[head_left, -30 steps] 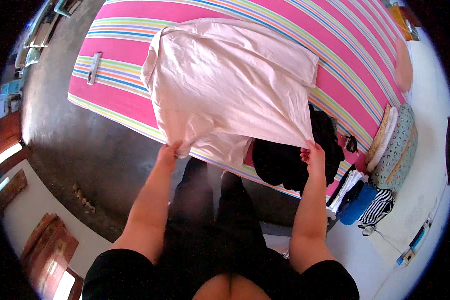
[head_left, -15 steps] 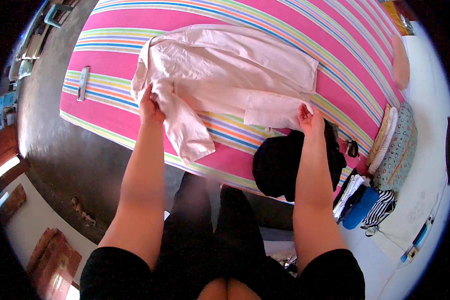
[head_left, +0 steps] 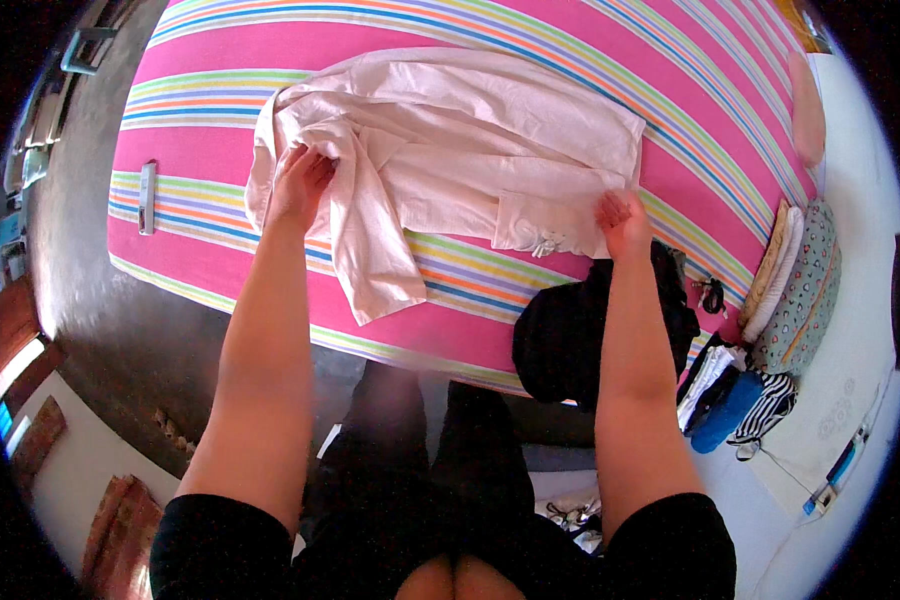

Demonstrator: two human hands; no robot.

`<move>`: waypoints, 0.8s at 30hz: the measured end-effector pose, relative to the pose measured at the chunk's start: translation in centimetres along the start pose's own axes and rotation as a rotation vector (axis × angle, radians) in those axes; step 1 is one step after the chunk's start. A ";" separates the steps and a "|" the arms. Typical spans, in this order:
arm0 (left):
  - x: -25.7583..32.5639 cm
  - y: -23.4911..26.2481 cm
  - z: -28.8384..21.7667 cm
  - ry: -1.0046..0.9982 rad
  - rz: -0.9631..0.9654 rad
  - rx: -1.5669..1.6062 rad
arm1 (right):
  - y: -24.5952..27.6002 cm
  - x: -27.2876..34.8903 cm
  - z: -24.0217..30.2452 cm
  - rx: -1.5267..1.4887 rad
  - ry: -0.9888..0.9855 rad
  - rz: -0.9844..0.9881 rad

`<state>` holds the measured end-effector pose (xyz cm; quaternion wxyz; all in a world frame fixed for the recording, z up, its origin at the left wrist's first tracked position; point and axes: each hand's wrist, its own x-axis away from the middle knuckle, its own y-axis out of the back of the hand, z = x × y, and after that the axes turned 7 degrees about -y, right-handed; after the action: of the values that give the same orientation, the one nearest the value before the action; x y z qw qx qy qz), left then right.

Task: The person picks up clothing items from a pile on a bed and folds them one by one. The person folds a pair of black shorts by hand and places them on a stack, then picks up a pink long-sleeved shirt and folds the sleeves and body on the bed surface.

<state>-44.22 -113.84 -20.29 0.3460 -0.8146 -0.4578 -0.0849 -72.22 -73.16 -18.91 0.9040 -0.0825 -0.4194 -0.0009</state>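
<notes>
A pale pink long-sleeved shirt [head_left: 470, 140] is spread across the bed in front of me, its upper part bunched at the left. My left hand [head_left: 303, 188] is closed on the bunched cloth near the collar end, with fingers curled at a fold. One sleeve [head_left: 380, 275] hangs down toward the near edge, just right of that hand. My right hand [head_left: 622, 222] rests at the shirt's right edge, its fingers loosely bent and apart. Below the right hand, partly behind my forearm, lies a heap of black cloth [head_left: 560, 335].
The bed has a pink sheet with coloured stripes [head_left: 190, 150]. A slim whitish device [head_left: 148, 198] lies near its left edge. Folded clothes [head_left: 715, 405] and a patterned grey-green pillow-like bundle [head_left: 800, 290] are at the right. A small dark object [head_left: 710, 296] sits near the black cloth.
My left hand has shifted slightly up and left, gathering cloth near the collar. My right hand has loosened from the shirt's lower right corner, which now lies flatter.
</notes>
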 end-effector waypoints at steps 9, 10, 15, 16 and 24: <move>9.1 4.3 1.0 0.079 -0.658 -0.624 | 3.9 2.7 -3.0 1.224 0.409 -0.225; 9.2 3.9 1.9 0.110 -0.581 -0.527 | 3.9 2.5 -3.2 1.171 0.387 -0.131; 5.3 3.8 3.2 -0.074 -0.600 -0.124 | 3.4 0.8 -1.3 1.277 0.341 -0.125; 4.6 4.3 2.7 -0.065 -0.599 -0.074 | 3.5 0.9 -0.9 1.215 0.326 -0.144; 10.3 7.3 -0.8 -0.051 -0.604 -0.094 | 8.2 6.0 -0.9 1.150 0.347 -0.106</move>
<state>-32.36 -109.74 -18.58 0.2554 -0.6585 -0.6834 -0.1847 -67.02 -64.78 -16.13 0.8577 0.4419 -0.2026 0.1675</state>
